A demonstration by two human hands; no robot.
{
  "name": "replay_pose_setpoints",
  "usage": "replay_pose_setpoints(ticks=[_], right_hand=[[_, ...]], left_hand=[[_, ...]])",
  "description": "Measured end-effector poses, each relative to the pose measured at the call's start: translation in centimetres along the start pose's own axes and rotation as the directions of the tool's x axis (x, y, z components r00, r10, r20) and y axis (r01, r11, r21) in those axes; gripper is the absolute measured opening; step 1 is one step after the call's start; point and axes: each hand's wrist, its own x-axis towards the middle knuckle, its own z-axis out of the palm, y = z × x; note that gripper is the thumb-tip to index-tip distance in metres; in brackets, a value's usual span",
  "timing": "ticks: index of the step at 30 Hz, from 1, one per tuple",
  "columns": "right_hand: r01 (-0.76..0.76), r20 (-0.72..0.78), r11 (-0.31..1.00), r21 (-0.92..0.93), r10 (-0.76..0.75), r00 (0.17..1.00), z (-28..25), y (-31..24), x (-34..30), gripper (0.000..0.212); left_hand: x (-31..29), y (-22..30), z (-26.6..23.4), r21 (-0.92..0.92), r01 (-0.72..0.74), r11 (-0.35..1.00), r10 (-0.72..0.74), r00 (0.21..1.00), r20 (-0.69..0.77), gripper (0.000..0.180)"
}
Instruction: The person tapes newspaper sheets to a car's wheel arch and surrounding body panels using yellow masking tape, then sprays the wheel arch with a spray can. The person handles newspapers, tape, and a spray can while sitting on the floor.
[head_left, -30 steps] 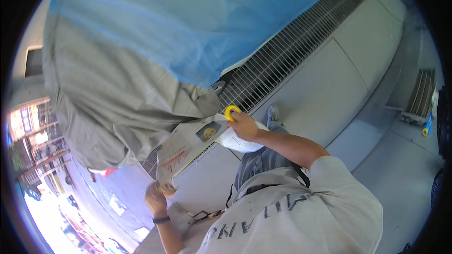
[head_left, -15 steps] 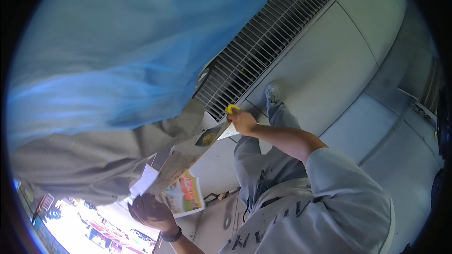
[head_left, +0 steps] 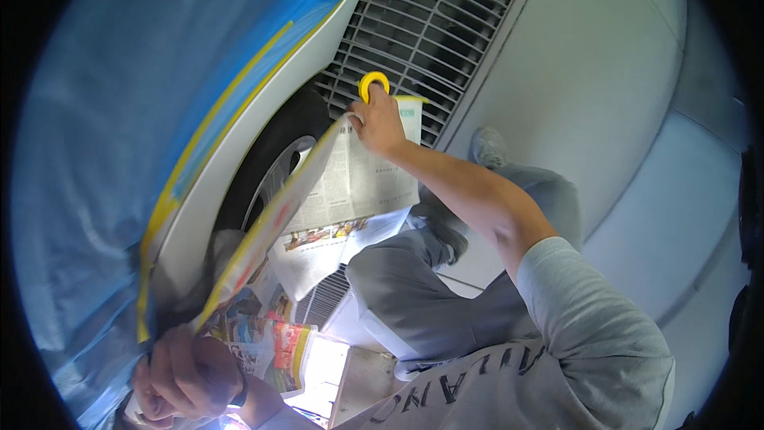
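Note:
My right hand [head_left: 380, 121] is closed at the upper end of a newspaper sheet [head_left: 354, 179], with a roll of yellow masking tape [head_left: 373, 86] in its fingers. The sheet hangs open between my two hands, with a yellow tape strip along its edge. At the lower left my left hand [head_left: 187, 374] has its fingers curled around the sheet's other end, close to the car body; its fingertips are partly hidden. Behind the sheet stands a car wheel [head_left: 274, 163], partly covered. Above it curves a white fender edge [head_left: 231, 143] bordered with yellow tape.
Blue plastic film [head_left: 143, 111] covers the car body on the left. A metal floor grate [head_left: 434, 16] runs beside the wheel, next to pale floor panels [head_left: 589, 80]. More printed newspaper [head_left: 278, 342] hangs low near my left hand. My knees are bent below the sheet.
The view has turned toward the car, bringing the wheel and taped fender edge into sight. My right hand appears higher with the tape and sheet; my left appears lower, closer to the car body.

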Motion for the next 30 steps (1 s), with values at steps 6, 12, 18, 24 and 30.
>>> replay_pose_setpoints(ticks=[6,12,18,24,30], right_hand=[[-0.113,-0.169,0.993,0.041,0.119,0.978,0.3,-1.7,4.1,0.030],[-0.280,-0.064,0.960,0.012,0.280,0.958,-2.7,-0.6,1.3,0.056],[-0.079,-0.126,0.990,0.113,0.094,0.988,-5.7,-2.2,0.8,0.057],[-0.072,-0.023,0.993,0.097,0.075,0.997,-6.3,-3.9,0.8,0.057],[0.022,-0.245,0.932,0.362,0.072,0.967,-4.2,-5.1,1.5,0.028]], left_hand=[[0.0,1.1,-0.9,0.200,-0.165,0.966,0.162,0.986,0.032,0.016],[0.1,1.4,-0.2,0.106,-0.205,0.973,0.209,0.978,-0.026,0.030],[-0.1,1.5,-0.7,-0.011,-0.161,0.987,0.162,0.984,0.071,0.049],[0.7,1.5,-1.4,-0.121,-0.138,0.983,0.146,0.987,0.061,0.057],[0.8,1.6,-2.1,-0.073,-0.147,0.986,0.150,0.988,0.037,0.053]])
